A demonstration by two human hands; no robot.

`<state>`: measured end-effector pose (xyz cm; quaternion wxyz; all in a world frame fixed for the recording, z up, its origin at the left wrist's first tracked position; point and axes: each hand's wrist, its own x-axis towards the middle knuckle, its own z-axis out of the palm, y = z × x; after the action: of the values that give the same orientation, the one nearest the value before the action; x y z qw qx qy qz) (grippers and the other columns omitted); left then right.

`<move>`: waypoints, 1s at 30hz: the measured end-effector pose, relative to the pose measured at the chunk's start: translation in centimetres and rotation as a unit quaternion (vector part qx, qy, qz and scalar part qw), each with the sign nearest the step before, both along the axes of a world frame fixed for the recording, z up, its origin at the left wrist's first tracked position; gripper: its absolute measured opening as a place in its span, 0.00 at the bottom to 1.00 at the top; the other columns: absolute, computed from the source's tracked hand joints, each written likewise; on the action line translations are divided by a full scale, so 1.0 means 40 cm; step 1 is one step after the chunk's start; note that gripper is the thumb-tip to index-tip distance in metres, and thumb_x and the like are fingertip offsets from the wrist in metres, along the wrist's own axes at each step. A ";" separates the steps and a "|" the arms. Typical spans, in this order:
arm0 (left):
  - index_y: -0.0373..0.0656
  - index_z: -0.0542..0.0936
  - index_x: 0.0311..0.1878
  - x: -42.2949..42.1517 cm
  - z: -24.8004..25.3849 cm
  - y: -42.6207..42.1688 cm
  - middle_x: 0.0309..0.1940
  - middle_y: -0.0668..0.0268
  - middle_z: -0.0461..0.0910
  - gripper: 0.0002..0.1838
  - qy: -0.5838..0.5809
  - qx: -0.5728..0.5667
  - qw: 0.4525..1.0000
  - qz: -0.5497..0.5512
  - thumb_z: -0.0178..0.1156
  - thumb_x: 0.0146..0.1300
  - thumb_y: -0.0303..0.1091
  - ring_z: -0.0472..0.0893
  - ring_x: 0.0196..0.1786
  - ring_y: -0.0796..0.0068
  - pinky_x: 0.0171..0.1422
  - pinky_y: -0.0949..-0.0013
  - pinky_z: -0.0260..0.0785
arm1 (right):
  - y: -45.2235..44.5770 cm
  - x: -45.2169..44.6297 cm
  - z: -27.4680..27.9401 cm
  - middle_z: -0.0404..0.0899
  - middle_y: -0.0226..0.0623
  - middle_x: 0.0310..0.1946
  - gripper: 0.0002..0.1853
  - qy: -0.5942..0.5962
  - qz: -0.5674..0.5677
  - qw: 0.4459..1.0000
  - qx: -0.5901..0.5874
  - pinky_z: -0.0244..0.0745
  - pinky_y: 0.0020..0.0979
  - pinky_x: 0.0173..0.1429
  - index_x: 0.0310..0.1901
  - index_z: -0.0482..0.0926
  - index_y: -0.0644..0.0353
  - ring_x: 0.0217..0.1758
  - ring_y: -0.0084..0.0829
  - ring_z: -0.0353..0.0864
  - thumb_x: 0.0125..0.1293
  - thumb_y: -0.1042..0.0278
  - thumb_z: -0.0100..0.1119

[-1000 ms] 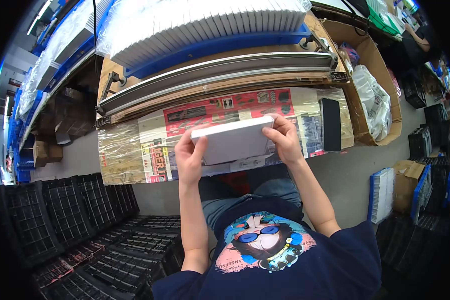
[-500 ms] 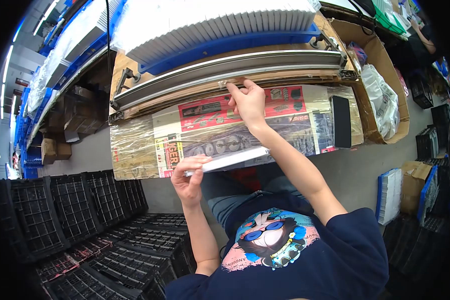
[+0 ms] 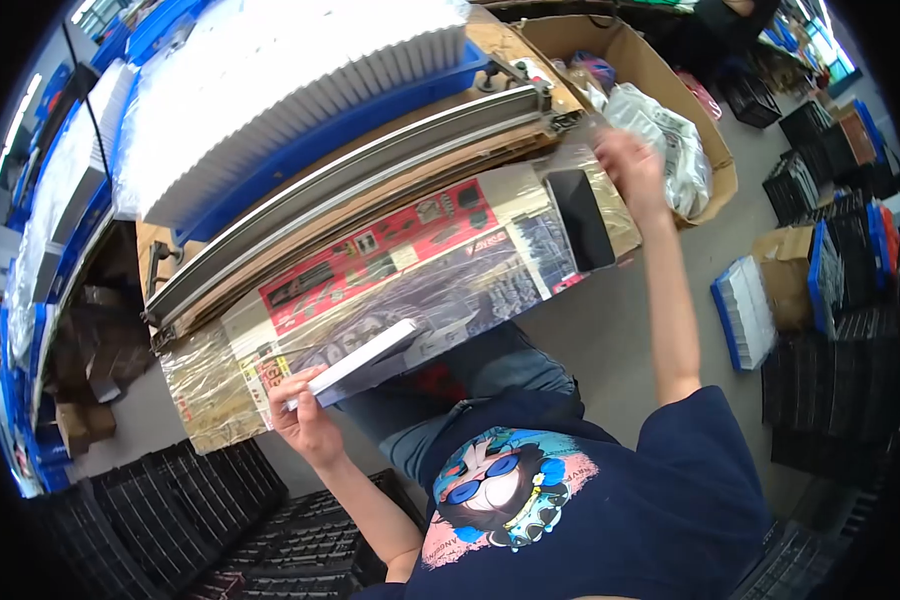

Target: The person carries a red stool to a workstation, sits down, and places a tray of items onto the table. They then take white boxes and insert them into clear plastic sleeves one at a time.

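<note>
My left hand (image 3: 308, 420) is closed around the near end of a long white bar-shaped piece (image 3: 365, 358), which slants up to the right above the front edge of the bench. Out to the right, my right hand (image 3: 635, 170) hangs over the near side of an open cardboard box (image 3: 718, 150). Motion smears its fingers, so I cannot tell whether anything is in them. A black phone (image 3: 580, 220) lies on the wrapped printed cardboard (image 3: 420, 245) just below that hand. Behind the cardboard runs a long metal rail (image 3: 360, 180).
Behind the rail, a blue tray (image 3: 260, 200) holds a row of many white pieces (image 3: 300, 110). White plastic bags (image 3: 660, 140) fill part of the cardboard box. Black crates (image 3: 170, 520) stand at lower left, with more crates (image 3: 830, 390) on the right.
My right hand has left the metal rail and swung right to the cardboard box. The view has turned right. My left hand still grips the white piece.
</note>
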<state>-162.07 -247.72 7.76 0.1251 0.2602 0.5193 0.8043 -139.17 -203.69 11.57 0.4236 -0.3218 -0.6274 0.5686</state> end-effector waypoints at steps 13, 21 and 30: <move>0.35 0.74 0.45 0.069 0.045 0.159 0.48 0.48 0.79 0.07 -0.062 0.002 0.996 0.067 0.53 0.68 0.27 0.78 0.52 0.65 0.60 0.63 0.69 | -0.398 -0.120 0.045 0.77 0.42 0.53 0.25 -0.093 0.181 0.971 0.129 0.66 0.33 0.63 0.59 0.73 0.62 0.59 0.34 0.74 0.61 0.64 0.64; 0.33 0.76 0.48 0.058 0.096 0.172 0.42 0.57 0.81 0.12 -0.183 -0.004 0.983 0.029 0.51 0.71 0.32 0.81 0.43 0.76 0.48 0.74 0.74 | -0.502 -0.214 -0.003 0.80 0.32 0.44 0.16 0.053 0.279 0.941 -0.182 0.72 0.22 0.50 0.53 0.74 0.66 0.46 0.18 0.77 0.65 0.71 0.60; 0.32 0.71 0.59 0.038 0.118 0.169 0.50 0.54 0.79 0.31 -0.288 0.038 0.953 -0.083 0.36 0.74 0.53 0.81 0.49 0.70 0.55 0.68 0.74 | -0.505 -0.199 -0.023 0.79 0.31 0.43 0.16 0.064 0.249 0.936 -0.240 0.71 0.22 0.51 0.53 0.73 0.66 0.45 0.17 0.76 0.68 0.65 0.58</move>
<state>-160.55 -240.94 12.47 0.3255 0.0646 0.4071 0.8510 -147.11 -223.90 10.66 0.2172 -0.2102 -0.5042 0.8089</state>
